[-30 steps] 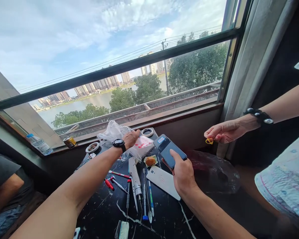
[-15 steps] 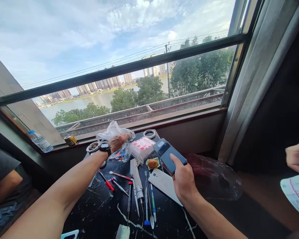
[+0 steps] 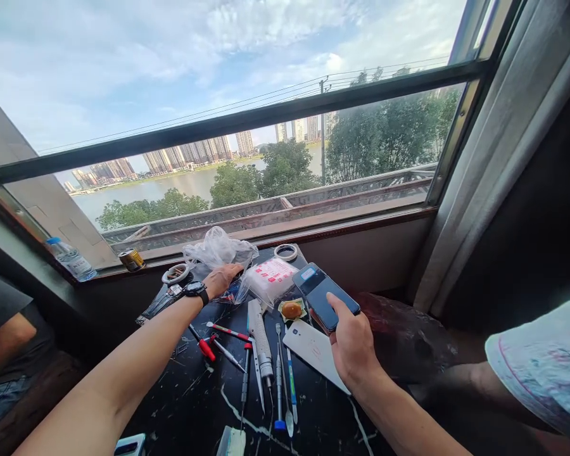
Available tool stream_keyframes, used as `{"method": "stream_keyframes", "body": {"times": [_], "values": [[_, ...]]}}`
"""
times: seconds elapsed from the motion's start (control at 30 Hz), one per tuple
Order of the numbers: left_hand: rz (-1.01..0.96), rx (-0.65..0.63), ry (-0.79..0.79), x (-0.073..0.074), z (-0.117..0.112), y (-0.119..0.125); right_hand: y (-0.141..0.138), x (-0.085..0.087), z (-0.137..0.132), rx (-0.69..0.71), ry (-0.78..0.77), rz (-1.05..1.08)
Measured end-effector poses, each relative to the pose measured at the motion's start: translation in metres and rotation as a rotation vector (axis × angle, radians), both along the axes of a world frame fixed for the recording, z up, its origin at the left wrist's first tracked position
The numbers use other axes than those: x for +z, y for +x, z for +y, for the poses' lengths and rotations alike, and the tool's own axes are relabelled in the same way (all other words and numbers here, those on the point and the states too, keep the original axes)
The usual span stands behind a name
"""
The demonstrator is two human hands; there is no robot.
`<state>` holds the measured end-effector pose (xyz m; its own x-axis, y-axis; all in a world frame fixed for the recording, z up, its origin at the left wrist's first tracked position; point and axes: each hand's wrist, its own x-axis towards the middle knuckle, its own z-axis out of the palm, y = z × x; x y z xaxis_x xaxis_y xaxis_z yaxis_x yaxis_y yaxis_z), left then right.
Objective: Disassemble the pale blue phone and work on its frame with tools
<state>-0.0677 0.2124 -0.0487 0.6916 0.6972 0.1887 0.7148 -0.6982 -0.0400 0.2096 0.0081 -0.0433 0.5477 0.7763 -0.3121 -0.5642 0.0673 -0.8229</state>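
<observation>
My right hand (image 3: 354,339) is wrapped round a dark smartphone (image 3: 323,294), thumb lying on its surface. Beneath it a white phone back cover (image 3: 313,354) lies on the table. My left hand (image 3: 223,280), with a black watch at its wrist, grips a clear plastic bag (image 3: 218,247); some of its fingers are hidden. Just right of that hand is a white pack with red print (image 3: 272,277). Nearer me lie a grey-white cylindrical hand tool (image 3: 260,339), tweezers (image 3: 257,373), a blue-ended screwdriver (image 3: 279,392) and a red-capped pen (image 3: 205,347).
An amber sponge-like piece (image 3: 292,310), tape rolls (image 3: 285,252) and a ring-shaped dish (image 3: 175,273) are on the black marbled table (image 3: 190,405). A bottle (image 3: 72,258) and a can (image 3: 132,259) stand on the sill. Other people sit left and right, one with a pale sleeve (image 3: 541,361).
My left hand has shifted slightly down and left at the bag. The person on the right has brought a sleeve and arm further into view. My right hand keeps holding the smartphone.
</observation>
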Motion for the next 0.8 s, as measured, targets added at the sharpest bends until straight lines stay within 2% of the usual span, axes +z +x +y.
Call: {"method": "stream_keyframes", "body": {"times": [0.17,0.3,0.4,0.53,0.67,0.8], "values": [[-0.042,-0.019,0.088,0.015,-0.024,0.024,0.001,0.0,0.002,-0.012,0.017,0.018],[0.059,-0.227,0.046,0.024,-0.057,0.049,0.002,0.003,0.005,0.023,-0.007,0.036],[0.156,-0.339,0.002,0.024,-0.07,0.067,0.012,0.007,0.004,0.116,-0.048,0.02],[0.182,-0.337,-0.014,0.026,-0.061,0.087,0.034,0.015,-0.01,0.273,-0.12,-0.043],[0.086,-0.264,-0.018,0.041,-0.043,0.098,0.052,0.019,-0.043,0.476,-0.159,-0.202],[-0.062,-0.153,-0.026,0.053,-0.029,0.109,0.067,0.007,-0.085,0.727,-0.201,-0.376]]}}
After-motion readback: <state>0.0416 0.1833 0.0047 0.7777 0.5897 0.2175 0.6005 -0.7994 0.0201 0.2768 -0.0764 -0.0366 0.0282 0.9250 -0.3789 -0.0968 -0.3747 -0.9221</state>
